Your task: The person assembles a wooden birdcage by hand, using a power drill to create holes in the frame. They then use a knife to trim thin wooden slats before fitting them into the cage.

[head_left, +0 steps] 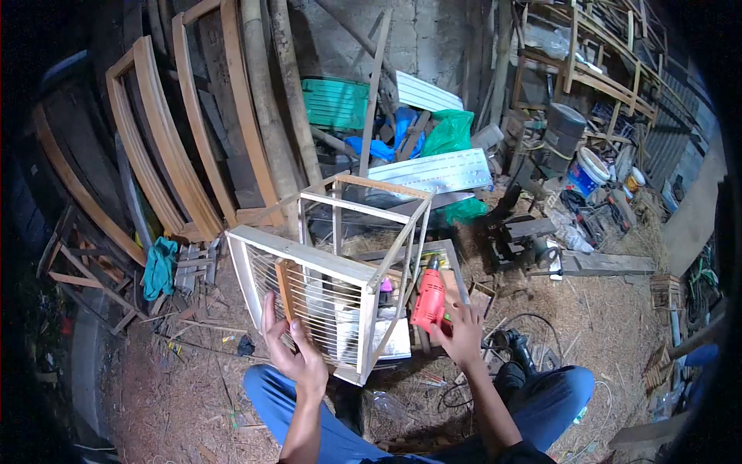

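A small wooden frame cage [309, 255] with thin parallel rods across one side stands tilted in front of me. My left hand [297, 352] grips a brown wooden strip [285, 290] between thumb and fingers, against the rodded side. A red power drill [430, 300] lies to the right of the cage, its chuck pointing away from me. Over the near right side of the drill is my right hand [464, 329], fingers spread and thumb by the drill's rear end. The drill's handle is mostly hidden there. White paper [393, 340] shows behind the cage's corner.
Tall wooden frames [166, 147] lean at the left, near a teal cloth [160, 267]. Along the back wall lie a green plastic panel [335, 103] and a white perforated panel [433, 172]. Buckets [592, 165] and scrap stand at the right. A black cable [550, 321] loops over the littered floor.
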`<state>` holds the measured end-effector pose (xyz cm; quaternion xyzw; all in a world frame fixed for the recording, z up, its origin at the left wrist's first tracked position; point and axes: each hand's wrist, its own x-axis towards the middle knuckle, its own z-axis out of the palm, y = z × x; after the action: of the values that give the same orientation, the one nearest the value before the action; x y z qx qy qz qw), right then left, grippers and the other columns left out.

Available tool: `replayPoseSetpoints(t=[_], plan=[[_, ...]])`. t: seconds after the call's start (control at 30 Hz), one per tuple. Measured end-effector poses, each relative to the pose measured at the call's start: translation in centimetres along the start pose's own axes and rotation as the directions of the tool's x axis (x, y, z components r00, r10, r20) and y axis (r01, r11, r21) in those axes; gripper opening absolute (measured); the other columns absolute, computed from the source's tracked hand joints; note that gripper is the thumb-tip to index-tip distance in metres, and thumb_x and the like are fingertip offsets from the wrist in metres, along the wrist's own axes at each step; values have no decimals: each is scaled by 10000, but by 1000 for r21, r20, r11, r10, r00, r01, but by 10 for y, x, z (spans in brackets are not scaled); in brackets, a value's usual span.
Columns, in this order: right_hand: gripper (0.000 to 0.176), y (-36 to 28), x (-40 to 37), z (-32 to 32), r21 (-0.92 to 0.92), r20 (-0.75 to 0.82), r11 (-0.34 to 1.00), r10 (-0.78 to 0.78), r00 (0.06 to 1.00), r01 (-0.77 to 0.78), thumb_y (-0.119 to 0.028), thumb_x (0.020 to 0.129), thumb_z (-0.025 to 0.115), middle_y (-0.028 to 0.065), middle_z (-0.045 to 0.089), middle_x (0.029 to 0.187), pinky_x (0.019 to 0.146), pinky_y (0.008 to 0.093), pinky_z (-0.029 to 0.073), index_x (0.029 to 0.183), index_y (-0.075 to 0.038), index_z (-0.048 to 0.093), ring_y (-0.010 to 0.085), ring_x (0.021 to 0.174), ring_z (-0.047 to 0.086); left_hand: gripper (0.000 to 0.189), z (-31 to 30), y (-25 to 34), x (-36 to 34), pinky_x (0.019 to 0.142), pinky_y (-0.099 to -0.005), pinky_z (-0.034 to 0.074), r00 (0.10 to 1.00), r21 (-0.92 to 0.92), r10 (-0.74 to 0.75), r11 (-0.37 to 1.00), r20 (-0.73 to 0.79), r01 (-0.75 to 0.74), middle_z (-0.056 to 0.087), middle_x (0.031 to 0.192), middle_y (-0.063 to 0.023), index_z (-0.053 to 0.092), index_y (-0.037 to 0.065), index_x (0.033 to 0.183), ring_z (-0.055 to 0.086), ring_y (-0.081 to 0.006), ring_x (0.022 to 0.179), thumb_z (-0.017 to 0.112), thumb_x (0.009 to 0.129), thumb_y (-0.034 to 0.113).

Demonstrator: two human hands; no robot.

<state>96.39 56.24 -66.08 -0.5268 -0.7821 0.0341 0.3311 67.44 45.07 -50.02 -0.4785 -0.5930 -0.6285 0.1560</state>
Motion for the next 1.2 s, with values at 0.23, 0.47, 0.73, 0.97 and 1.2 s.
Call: replayPoseSetpoints(t=[0.23,0.47,0.73,0.97,1.2], plan=[[536,-53,13,-96,86,-210,995,-30,977,49,-233,884,812,144,638,1324,1085,490,413,1384,-114,659,356,1263,575,141,5,25,-13,1247,-538,316,998,-123,49,991,35,-44,490,1583,-322,510,-26,1104,474,-444,1482,526,1117,114],[301,-85,4,-214,156,-91,986,-50,995,64,-159,918,803,119,697,979,822,447,515,1198,-89,719,312,936,684,156,27,73,-17,1253,-541,298,989,-275,106,959,102,-75,487,1591,-308,509,-20,1092,450,-434,1496,536,1111,132],[215,-73,-31,-284,444,-106,886,200,974,-134,-149,1015,739,72,637,757,613,305,464,1215,-73,719,159,628,575,215,64,127,-44,1234,-555,326,976,-495,142,868,162,-44,503,1557,-320,514,-23,1102,493,-425,1444,546,1128,188],[440,-13,-61,-294,590,-246,801,61,967,100,-241,1066,675,62,659,1149,887,328,499,1436,-34,558,188,1019,629,122,140,204,-111,1253,-581,326,919,-525,309,839,243,-144,568,1520,-291,579,-37,1118,483,-439,1472,597,998,-45],[278,49,-125,-284,964,-158,264,637,755,-21,-99,1077,636,95,697,1167,840,298,563,1328,-19,549,153,1015,690,170,180,267,-207,1238,-526,329,804,-574,353,818,479,-17,543,1570,-260,552,-13,1186,477,-435,1471,620,1038,33]])
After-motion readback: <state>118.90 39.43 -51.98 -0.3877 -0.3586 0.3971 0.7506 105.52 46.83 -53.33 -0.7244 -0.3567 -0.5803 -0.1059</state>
